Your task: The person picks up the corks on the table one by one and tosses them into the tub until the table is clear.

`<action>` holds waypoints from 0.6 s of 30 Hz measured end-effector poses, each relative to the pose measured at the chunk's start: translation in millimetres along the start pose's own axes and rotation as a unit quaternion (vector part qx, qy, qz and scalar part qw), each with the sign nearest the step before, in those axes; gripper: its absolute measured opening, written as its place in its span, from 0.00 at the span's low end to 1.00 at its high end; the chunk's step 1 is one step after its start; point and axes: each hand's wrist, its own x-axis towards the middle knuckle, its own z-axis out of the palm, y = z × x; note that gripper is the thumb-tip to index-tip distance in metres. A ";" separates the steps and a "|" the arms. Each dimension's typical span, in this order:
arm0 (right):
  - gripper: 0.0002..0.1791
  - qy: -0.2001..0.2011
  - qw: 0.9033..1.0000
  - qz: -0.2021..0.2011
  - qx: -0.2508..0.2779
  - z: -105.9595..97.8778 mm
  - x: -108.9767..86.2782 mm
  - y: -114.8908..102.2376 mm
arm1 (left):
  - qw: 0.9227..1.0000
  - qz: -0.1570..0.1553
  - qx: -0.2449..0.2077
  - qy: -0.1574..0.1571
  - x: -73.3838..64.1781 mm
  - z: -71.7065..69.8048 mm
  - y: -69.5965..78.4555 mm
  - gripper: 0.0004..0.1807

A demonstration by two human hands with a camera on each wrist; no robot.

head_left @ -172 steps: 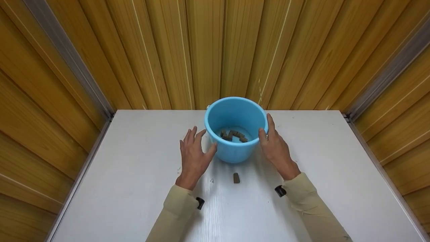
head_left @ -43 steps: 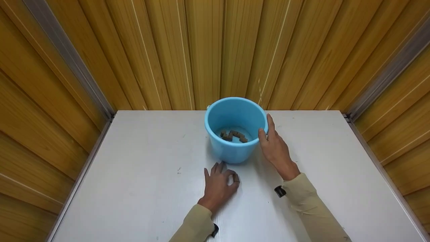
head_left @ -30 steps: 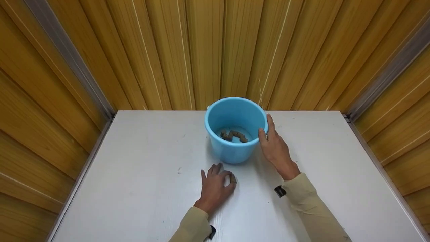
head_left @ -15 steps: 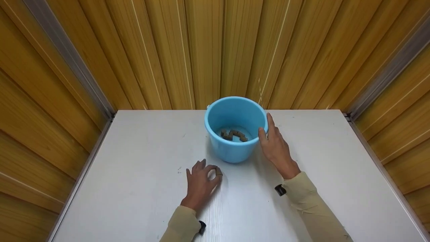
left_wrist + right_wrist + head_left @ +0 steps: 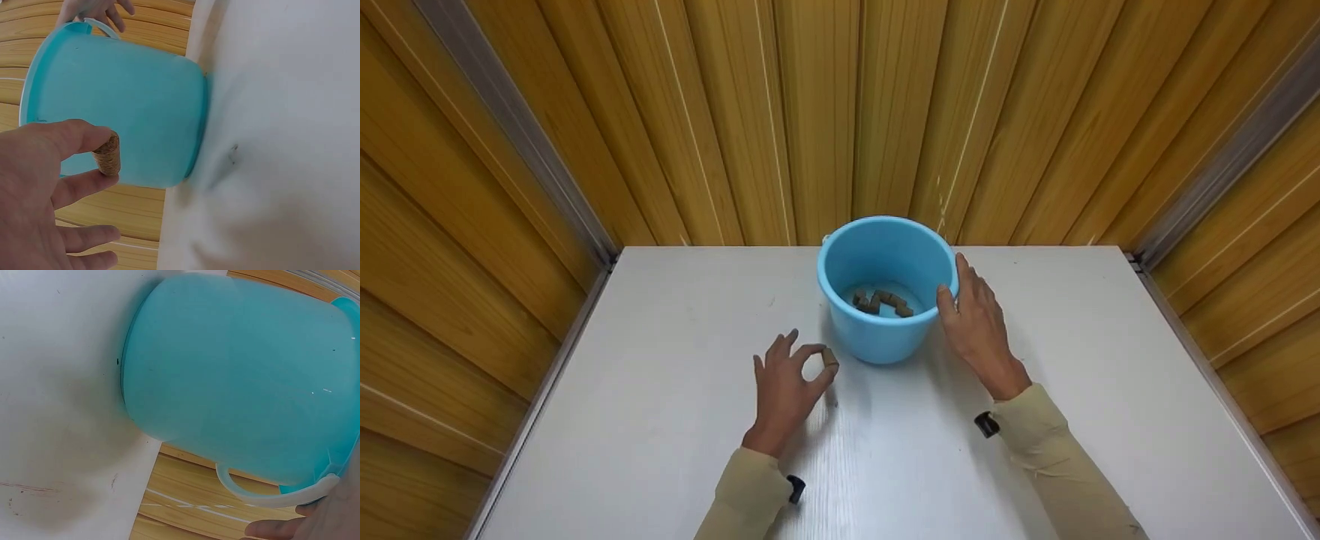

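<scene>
My left hand (image 5: 784, 390) pinches a small brown tapered cork (image 5: 829, 357) between thumb and index finger, its other fingers spread. In the left wrist view the cork (image 5: 108, 154) shows speckled sides, held in front of the bucket wall. The light-blue bucket (image 5: 881, 341) stands upright just right of that hand. My right hand (image 5: 979, 337) holds the bucket's right rim, thumb at the rim and fingers along the outside. Several brown corks (image 5: 889, 298) lie on the bucket's bottom. In the right wrist view a white handle (image 5: 270, 499) hangs at the rim, close to the right fingers.
The bucket stands near the back edge of a white table (image 5: 660, 375). Behind it rises a wood-patterned panel wall (image 5: 817, 120), with similar panels on both sides. Small dark marks (image 5: 234, 153) show on the tabletop.
The left hand has picked up the cork that lay in front of the bucket and carried it left and up, off the tabletop. The right hand has stayed at the rim.
</scene>
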 end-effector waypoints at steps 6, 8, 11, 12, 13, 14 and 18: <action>0.38 0.007 1.000 -0.011 -0.016 -0.5 1.1 -0.6 | 1.000 0.013 -0.002 0.025 11.2 -20.4 10.1 0.19; 0.38 0.005 1.000 -0.007 -0.021 -0.6 0.9 -0.8 | 0.999 0.020 -0.001 0.036 15.4 -27.2 14.3 0.20; 0.39 -0.002 1.000 0.003 -0.025 -0.9 0.3 -1.6 | 0.998 0.031 -0.001 0.056 20.7 -36.5 21.0 0.20; 0.39 -0.004 1.000 0.005 -0.027 -1.0 0.1 -1.9 | 0.997 0.034 -0.002 0.063 22.1 -39.3 23.5 0.21; 0.39 -0.006 1.000 0.007 -0.029 -1.0 -0.1 -2.0 | 0.997 0.039 -0.005 0.070 23.7 -41.9 26.1 0.21; 0.39 -0.006 1.000 0.008 -0.029 -1.2 -0.3 -2.1 | 0.996 0.044 -0.008 0.077 25.1 -44.2 28.8 0.21; 0.39 -0.001 1.000 0.004 -0.027 -0.9 -0.6 -2.0 | 0.991 0.075 -0.023 0.107 31.3 -51.3 40.5 0.20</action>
